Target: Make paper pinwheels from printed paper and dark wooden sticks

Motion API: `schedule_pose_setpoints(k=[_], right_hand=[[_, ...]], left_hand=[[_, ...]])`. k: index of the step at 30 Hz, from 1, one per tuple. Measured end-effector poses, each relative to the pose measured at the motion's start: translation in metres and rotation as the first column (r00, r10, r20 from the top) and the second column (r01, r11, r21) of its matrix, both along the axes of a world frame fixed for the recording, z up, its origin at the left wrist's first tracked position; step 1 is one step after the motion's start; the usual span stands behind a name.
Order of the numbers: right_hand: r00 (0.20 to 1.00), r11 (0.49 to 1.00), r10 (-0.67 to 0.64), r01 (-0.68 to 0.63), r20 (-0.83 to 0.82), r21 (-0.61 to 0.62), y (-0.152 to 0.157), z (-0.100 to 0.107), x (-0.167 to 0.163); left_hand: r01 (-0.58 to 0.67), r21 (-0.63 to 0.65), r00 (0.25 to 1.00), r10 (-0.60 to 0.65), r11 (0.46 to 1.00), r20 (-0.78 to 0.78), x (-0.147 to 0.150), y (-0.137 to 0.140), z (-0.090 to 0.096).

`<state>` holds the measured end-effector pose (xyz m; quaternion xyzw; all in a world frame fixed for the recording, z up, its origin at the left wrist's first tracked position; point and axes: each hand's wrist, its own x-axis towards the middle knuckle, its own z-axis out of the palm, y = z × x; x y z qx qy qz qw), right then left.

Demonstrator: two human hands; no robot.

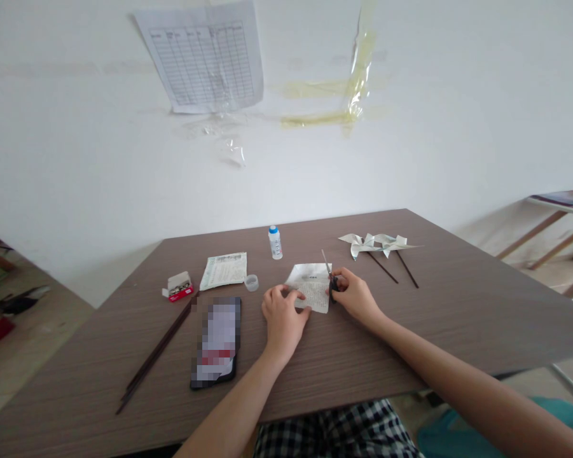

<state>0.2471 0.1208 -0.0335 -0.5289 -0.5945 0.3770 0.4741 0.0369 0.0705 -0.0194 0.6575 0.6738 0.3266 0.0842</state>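
Note:
A piece of printed paper [315,296] lies on the table in front of me, its upper part folded or creased. My left hand [284,318] holds it down at the left, thumb and fingers bent over its edge. In my right hand [360,298] is a pair of scissors [332,283] with dark handles, gripped at the paper's right edge. The blades point up and away from me; I cannot tell whether they are parted. Two paper pinwheels [362,244] on dark sticks lie beyond my right hand.
Left of my hands are a phone [219,340], dark sticks [157,350], a small red-and-white box [179,289] with its lid up, a stack of printed paper [224,270] and a clear cap [252,283]. A blue-capped bottle [275,245] stands near the wall [410,140].

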Motion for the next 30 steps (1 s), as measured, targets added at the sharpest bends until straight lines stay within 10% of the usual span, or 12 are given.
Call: schedule_pose_setpoints(k=[5, 16, 30], right_hand=[[0.985, 0.997, 0.071, -0.069, 0.156, -0.017, -0.003, 0.003, 0.001], [0.947, 0.999, -0.043, 0.043, -0.319, -0.008, -0.001, 0.01, 0.0], [0.918, 0.998, 0.054, -0.036, -0.393, 0.054, -0.01, 0.014, -0.012]], left_hand=[[0.005, -0.011, 0.997, -0.006, 1.0, -0.076, -0.002, -0.001, 0.008], [-0.036, 0.069, 0.993, 0.028, 0.997, 0.111, -0.001, 0.005, -0.005], [-0.038, 0.121, 0.888, -0.022, 0.992, 0.459, -0.013, 0.016, -0.01]])
